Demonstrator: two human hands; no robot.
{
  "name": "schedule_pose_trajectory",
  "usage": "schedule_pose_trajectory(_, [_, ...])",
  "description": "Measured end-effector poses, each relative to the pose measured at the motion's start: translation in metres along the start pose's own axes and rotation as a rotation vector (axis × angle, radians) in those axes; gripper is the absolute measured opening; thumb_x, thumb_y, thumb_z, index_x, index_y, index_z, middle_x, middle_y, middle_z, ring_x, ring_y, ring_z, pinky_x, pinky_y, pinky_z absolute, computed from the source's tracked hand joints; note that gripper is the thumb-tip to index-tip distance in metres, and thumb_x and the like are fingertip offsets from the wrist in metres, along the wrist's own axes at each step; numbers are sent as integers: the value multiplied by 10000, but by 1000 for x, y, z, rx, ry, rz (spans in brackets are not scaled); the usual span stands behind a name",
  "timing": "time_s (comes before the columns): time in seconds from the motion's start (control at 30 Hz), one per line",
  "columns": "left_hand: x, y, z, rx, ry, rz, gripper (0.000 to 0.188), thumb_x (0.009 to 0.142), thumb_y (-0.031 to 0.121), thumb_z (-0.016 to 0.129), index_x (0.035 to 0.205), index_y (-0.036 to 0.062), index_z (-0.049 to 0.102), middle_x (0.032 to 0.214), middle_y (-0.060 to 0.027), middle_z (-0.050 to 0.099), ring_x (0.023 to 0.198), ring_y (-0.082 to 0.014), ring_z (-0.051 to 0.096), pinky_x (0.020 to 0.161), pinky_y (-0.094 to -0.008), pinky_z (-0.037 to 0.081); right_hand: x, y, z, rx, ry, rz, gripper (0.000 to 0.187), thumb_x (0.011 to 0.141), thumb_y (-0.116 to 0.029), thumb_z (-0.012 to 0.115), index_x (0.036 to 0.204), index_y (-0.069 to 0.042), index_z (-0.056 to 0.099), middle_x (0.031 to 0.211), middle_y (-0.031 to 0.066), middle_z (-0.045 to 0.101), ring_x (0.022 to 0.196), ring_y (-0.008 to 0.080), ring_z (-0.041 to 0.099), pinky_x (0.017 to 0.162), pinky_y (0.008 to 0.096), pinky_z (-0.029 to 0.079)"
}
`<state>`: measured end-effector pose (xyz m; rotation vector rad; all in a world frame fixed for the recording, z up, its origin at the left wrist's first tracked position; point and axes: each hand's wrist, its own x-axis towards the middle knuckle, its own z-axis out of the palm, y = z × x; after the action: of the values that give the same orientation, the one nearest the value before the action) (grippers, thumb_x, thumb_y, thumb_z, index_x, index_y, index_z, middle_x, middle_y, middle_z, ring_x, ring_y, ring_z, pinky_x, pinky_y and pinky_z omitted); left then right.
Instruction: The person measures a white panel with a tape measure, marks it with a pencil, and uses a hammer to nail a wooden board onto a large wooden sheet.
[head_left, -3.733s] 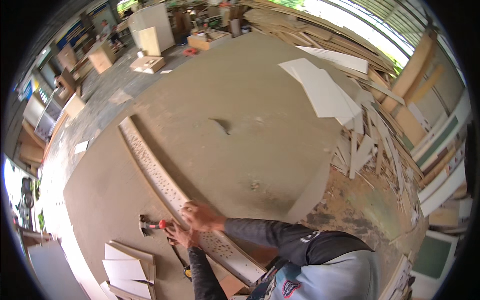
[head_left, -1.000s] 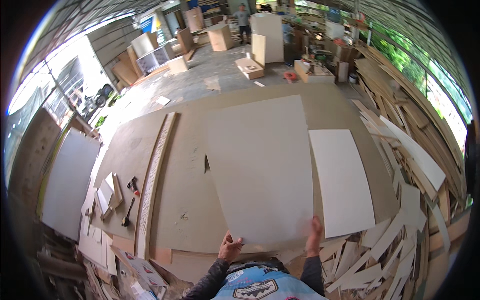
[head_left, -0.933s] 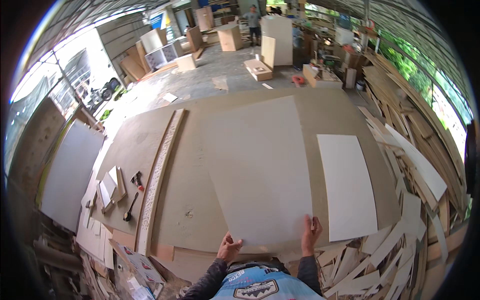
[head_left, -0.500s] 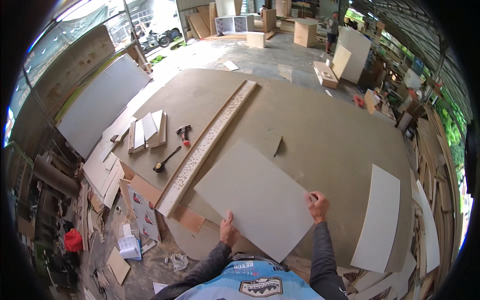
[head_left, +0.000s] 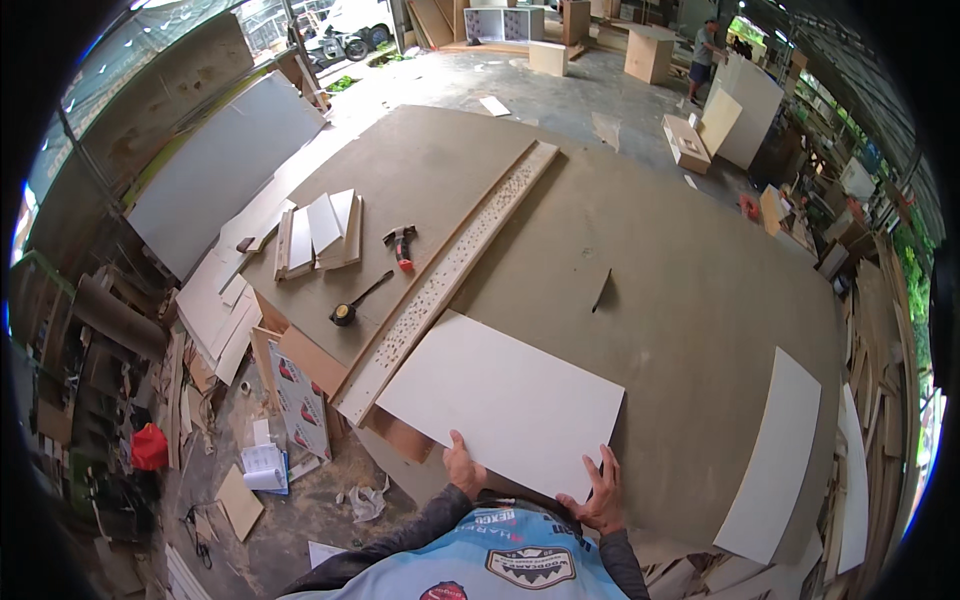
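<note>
A white rectangular panel [head_left: 505,395] lies at the near side of the large brown board [head_left: 690,330], its far left corner close to a long, narrow plank [head_left: 450,275] dotted with small dark spots. My left hand [head_left: 462,467] grips the panel's near edge, thumb on top and the other fingers partly hidden. At the near right corner, my right hand [head_left: 598,492] touches the panel with its fingers spread apart. A thin dark stick [head_left: 602,290] rests beyond the panel. Left of the plank are a claw hammer [head_left: 401,248] and a round black-and-yellow tool with a dark handle [head_left: 345,313].
Stacked white-faced boards [head_left: 320,233] sit at the left. Another white panel [head_left: 772,458] lies at the right edge, beside piled timber offcuts [head_left: 880,370]. Scraps and a notepad [head_left: 265,468] litter the floor. A person [head_left: 702,60] stands far back among cabinets.
The white panel has turned and shifted, its long side now facing me. My right hand has moved down and left to the near corner, opening its fingers. The view has shifted slightly.
</note>
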<state>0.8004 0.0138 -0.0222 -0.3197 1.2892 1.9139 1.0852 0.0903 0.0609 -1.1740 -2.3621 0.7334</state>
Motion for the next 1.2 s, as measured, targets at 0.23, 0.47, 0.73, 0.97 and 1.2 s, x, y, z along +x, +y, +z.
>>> schedule_pose_trajectory(0.23, [26, 1, 8, -103, 46, 60, 454, 1080, 373, 510, 1290, -29, 498, 1255, -156, 612, 1130, -288, 625, 972, -475, 549, -3, -2, 31, 62, 56, -64, 843, 735, -549, 835, 1327, 13, 623, 1563, 315, 344, 1483, 523, 254, 1186, 574, 308])
schedule_pose_trajectory(0.47, [49, 28, 12, 394, -2, -318, 460, 1042, 400, 545, 1187, -34, 587, 1230, -157, 646, 1093, -281, 645, 935, -446, 552, 8, 10, 55, -16, 75, -120, 726, 851, -499, 756, 1321, 37, 621, 1541, 321, 386, 1471, 622, 152, 1180, 635, 268])
schedule_pose_trajectory(0.73, [45, 110, 15, 1665, -410, 532, 588, 840, 442, 755, 1205, -1, 624, 1358, -254, 578, 1295, -437, 515, 1030, -540, 447, 21, 32, 67, -147, 57, -198, 682, 940, -460, 659, 1327, 96, 580, 1517, 342, 402, 1447, 651, 165, 1179, 659, 252])
schedule_pose_trajectory(0.97, [84, 114, 45, 2159, -968, 798, 1016, 788, 525, 795, 1620, 274, 270, 1666, -301, 65, 1522, -542, 84, 1193, -662, 181, 82, 35, 114, -68, 84, -287, 522, 957, -326, 660, 1268, 90, 604, 1493, 280, 470, 1462, 445, 358, 1220, 575, 262])
schedule_pose_trajectory(1.2, [111, 112, 44, 2304, -983, 842, 995, 827, 615, 713, 1633, 336, 203, 1663, -318, 46, 1514, -574, 60, 1127, -773, 180, 103, 10, 87, 57, 158, -216, 526, 874, -298, 722, 1236, 73, 634, 1430, 269, 544, 1417, 423, 439, 1225, 555, 256])
